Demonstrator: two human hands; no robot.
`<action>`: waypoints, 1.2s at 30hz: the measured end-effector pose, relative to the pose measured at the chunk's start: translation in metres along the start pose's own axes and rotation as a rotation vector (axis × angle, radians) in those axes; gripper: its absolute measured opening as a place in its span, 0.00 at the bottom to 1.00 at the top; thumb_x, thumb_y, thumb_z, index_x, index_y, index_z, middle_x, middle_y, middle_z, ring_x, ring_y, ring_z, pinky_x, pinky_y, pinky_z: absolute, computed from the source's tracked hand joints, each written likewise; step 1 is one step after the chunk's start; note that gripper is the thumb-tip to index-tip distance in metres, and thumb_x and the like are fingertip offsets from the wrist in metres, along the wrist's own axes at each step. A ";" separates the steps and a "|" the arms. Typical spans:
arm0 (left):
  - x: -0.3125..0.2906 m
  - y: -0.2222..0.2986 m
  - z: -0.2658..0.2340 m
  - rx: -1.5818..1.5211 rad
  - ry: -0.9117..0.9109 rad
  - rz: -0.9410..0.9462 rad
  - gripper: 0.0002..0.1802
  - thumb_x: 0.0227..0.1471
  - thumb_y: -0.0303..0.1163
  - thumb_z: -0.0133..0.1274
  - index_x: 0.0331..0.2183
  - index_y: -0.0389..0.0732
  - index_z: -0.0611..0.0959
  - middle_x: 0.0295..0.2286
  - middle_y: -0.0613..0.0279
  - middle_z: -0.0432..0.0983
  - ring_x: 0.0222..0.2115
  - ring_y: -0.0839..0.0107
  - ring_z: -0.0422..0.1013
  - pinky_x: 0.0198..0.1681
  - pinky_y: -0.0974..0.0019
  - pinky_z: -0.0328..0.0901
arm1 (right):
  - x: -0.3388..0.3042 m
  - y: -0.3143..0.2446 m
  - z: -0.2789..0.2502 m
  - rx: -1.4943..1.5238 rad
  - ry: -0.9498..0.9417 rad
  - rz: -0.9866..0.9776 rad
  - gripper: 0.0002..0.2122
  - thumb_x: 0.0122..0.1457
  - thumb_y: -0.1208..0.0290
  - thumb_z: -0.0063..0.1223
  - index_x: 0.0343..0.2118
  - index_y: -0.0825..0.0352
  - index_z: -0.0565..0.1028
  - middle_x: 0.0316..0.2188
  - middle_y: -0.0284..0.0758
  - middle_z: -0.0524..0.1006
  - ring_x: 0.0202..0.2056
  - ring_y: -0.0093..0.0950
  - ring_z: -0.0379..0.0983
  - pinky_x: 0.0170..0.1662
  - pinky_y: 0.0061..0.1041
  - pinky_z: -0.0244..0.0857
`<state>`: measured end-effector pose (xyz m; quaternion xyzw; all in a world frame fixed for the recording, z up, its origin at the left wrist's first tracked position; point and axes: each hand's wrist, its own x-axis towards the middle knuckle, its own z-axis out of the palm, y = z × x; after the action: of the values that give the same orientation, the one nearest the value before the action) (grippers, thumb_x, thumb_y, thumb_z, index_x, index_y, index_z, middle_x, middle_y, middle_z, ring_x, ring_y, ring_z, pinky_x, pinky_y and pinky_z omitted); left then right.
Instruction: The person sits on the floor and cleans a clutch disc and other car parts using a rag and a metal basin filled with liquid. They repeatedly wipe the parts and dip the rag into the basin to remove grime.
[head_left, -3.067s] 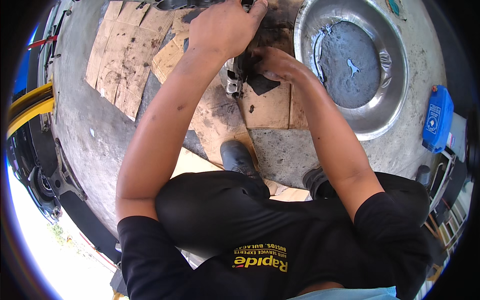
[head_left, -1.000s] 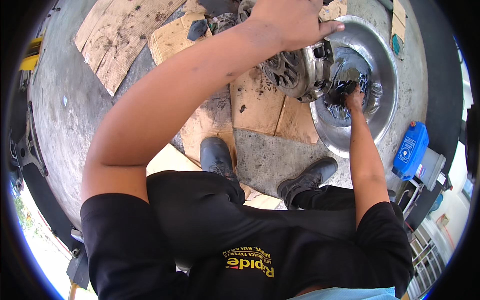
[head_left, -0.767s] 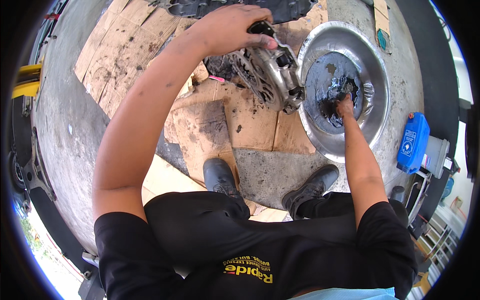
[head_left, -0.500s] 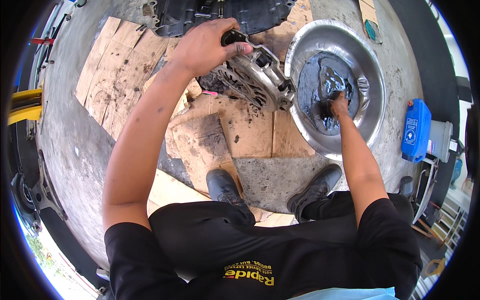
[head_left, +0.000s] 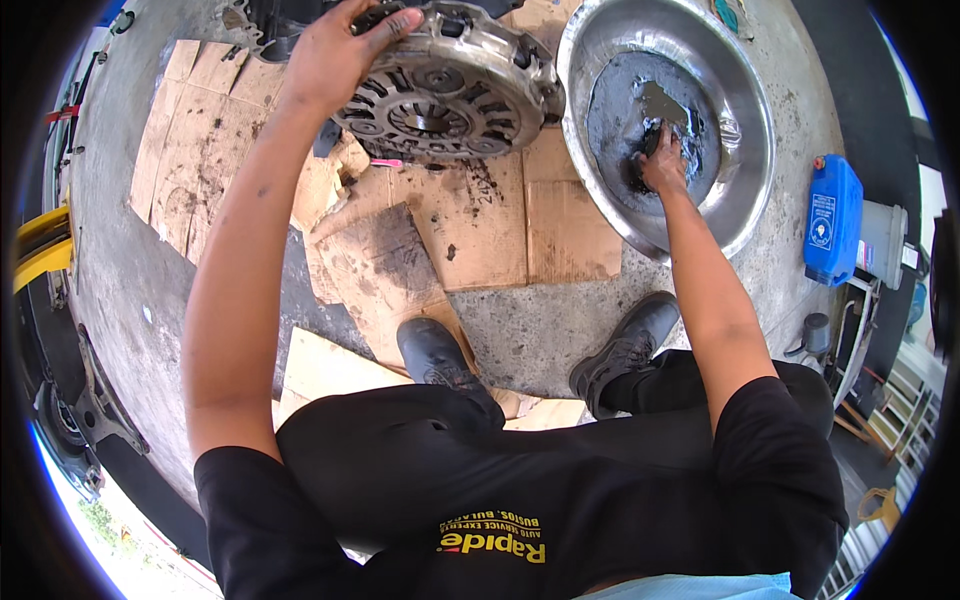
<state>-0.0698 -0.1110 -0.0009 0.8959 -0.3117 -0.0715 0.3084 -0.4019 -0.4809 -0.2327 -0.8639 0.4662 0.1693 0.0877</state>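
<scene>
My left hand (head_left: pixel 340 50) grips the upper left rim of a clutch pressure plate (head_left: pixel 480 92), a round metal part with slots and spring fingers at its centre. The plate is tilted, its slotted face turned toward me. To its right stands a wide metal basin (head_left: pixel 752 170) with dark, oily liquid (head_left: pixel 612 115) in its bottom. My right hand (head_left: pixel 665 168) is down in the basin at the liquid, fingers curled by a dark, wet thing (head_left: pixel 648 145). Its kind cannot be made out.
Oil-stained cardboard (head_left: pixel 470 235) covers part of the concrete floor between my shoes. A large dark engine or gearbox part (head_left: pixel 270 25) lies behind the clutch plate. On the right stand a blue jug (head_left: pixel 833 220) and a grey bucket (head_left: pixel 882 245). A yellow metal piece (head_left: pixel 42 250) is at far left.
The clutch pressure plate has swung round in my left hand, so its slotted face now shows more fully. My right hand has shifted slightly within the basin. The whole view has shifted too.
</scene>
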 end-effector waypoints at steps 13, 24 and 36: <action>0.003 -0.047 0.000 0.032 0.100 -0.216 0.42 0.50 0.71 0.51 0.43 0.39 0.83 0.36 0.50 0.82 0.40 0.56 0.77 0.49 0.59 0.65 | 0.023 0.031 0.009 0.237 0.038 -0.095 0.19 0.63 0.59 0.51 0.48 0.71 0.70 0.41 0.56 0.78 0.46 0.53 0.75 0.52 0.44 0.68; 0.000 -0.038 0.003 0.122 0.173 -0.101 0.34 0.56 0.63 0.50 0.41 0.38 0.84 0.37 0.49 0.82 0.42 0.53 0.77 0.50 0.53 0.66 | 0.000 -0.014 -0.031 0.462 0.118 0.003 0.24 0.59 0.52 0.44 0.35 0.74 0.79 0.38 0.59 0.77 0.46 0.57 0.74 0.51 0.45 0.64; -0.017 0.002 -0.011 0.114 0.094 -0.140 0.31 0.58 0.60 0.49 0.37 0.39 0.85 0.32 0.43 0.81 0.37 0.48 0.78 0.43 0.51 0.68 | -0.010 -0.010 -0.067 0.586 -0.182 -0.038 0.30 0.53 0.74 0.62 0.59 0.72 0.65 0.40 0.49 0.78 0.44 0.38 0.77 0.47 0.32 0.68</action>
<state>-0.0806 -0.0963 0.0081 0.9340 -0.2371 -0.0328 0.2653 -0.3849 -0.4884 -0.1672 -0.7917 0.4694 0.1026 0.3774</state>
